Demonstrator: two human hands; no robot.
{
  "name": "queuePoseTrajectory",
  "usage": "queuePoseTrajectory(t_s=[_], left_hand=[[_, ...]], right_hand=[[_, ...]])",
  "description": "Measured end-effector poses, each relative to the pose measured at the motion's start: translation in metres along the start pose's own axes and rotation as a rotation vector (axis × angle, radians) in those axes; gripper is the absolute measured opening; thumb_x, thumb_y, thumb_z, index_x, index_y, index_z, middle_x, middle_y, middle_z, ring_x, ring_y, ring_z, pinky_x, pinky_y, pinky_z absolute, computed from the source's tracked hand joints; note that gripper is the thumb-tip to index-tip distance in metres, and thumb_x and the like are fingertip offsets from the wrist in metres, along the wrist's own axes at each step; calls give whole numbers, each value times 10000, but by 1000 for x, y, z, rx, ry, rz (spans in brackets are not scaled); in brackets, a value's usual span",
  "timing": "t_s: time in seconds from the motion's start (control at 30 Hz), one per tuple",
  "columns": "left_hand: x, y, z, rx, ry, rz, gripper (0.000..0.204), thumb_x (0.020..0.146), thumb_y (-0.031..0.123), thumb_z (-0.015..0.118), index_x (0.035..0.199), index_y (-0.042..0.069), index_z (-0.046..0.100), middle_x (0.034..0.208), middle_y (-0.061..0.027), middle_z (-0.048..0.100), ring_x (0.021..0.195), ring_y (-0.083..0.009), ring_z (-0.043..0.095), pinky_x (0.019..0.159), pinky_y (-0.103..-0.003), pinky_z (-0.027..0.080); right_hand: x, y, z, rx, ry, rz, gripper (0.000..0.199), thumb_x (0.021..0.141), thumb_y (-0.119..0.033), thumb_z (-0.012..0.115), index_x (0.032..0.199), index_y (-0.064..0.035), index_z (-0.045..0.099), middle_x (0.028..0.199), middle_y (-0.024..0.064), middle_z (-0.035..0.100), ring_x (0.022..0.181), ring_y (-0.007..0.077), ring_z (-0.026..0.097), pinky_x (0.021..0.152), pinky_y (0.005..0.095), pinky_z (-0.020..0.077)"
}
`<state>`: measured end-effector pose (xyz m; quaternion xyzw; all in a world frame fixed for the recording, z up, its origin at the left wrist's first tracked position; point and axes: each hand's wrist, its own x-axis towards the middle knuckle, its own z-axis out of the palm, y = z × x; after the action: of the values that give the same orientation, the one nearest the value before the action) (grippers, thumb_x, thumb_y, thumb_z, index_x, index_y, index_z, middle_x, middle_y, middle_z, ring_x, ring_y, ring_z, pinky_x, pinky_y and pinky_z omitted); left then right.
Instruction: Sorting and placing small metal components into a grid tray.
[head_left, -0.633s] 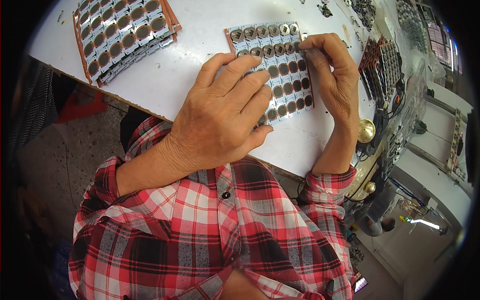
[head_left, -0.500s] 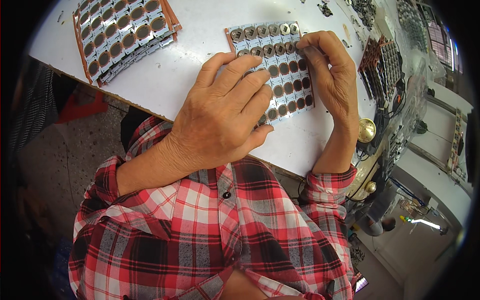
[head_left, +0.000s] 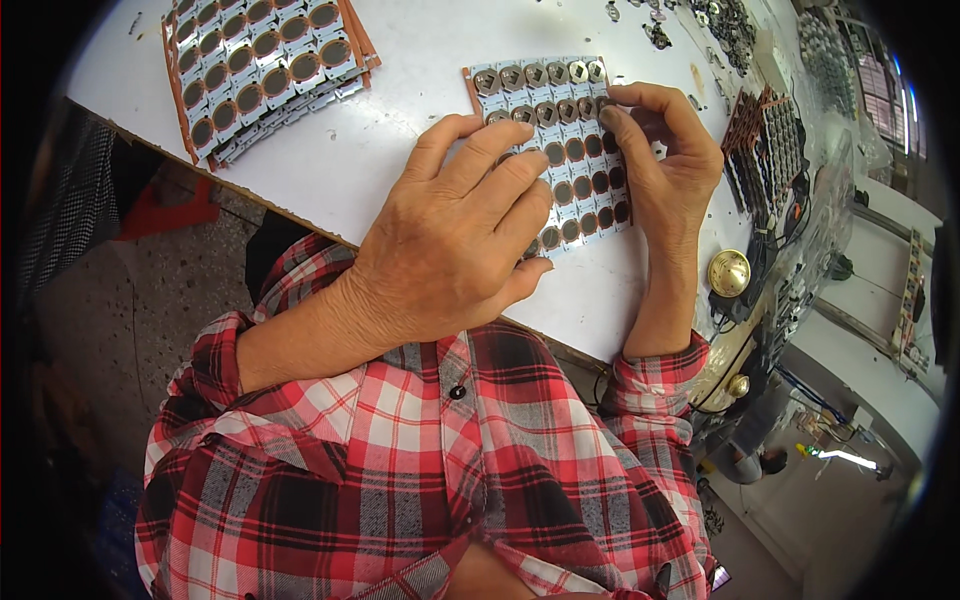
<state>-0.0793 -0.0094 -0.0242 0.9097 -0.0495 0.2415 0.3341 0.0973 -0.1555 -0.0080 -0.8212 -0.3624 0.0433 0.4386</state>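
Note:
A pale circuit-board panel (head_left: 582, 218) lies on the white table in front of me, covered in rows of dark round pads. Silvery metal clips (head_left: 535, 74) sit on the pads of its two far rows. My left hand (head_left: 450, 225) rests over the panel's left side, fingers spread and flat, hiding part of the nearer rows. At the panel's right edge, by the end of the second row, my right hand (head_left: 665, 150) has thumb and forefinger pinched together. Whatever small piece is between those fingertips is mostly hidden.
Similar panels form a stack (head_left: 265, 65) at the far left. More panels stand in a bundle (head_left: 765, 150) at the right, with a brass-coloured dome (head_left: 729, 272) nearer. Loose metal parts (head_left: 725, 30) are scattered at the far right. The table edge (head_left: 250, 195) runs close to me.
The whole view has shifted slightly. My right thumb has moved onto the end of the second row, its fingers curled a little differently. The left hand stays in place on the panel.

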Motion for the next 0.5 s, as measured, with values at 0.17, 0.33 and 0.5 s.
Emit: queuePoseTrajectory(t_s=[0.17, 0.33, 0.5], left_hand=[[0, 0, 2, -3, 3, -1, 542, 612, 233, 877, 1060, -18, 703, 1194, -161, 664, 1249, -362, 581, 1052, -555, 451], [1, 2, 1, -13, 10, -19, 533, 608, 216, 881, 1048, -27, 707, 1192, -168, 664, 1246, -366, 580, 1038, -551, 460], [1, -1, 2, -11, 26, -20, 541, 616, 210, 878, 1066, -31, 700, 1190, -170, 661, 1242, -364, 580, 1035, -542, 465]], right_hand=[[-1, -2, -1, 92, 11, 51, 164, 880, 52, 738, 1032, -7, 744, 906, -11, 725, 771, 53, 620, 710, 209, 509], [1, -5, -7, -51, -74, 24, 154, 907, 7, 744, 1058, -19, 756, 889, -23, 713, 787, 36, 627, 737, 203, 492], [0, 7, -2, 70, 55, 50, 173, 912, 20, 718, 1077, -16, 758, 906, -25, 694, 791, 25, 608, 709, 194, 481]])
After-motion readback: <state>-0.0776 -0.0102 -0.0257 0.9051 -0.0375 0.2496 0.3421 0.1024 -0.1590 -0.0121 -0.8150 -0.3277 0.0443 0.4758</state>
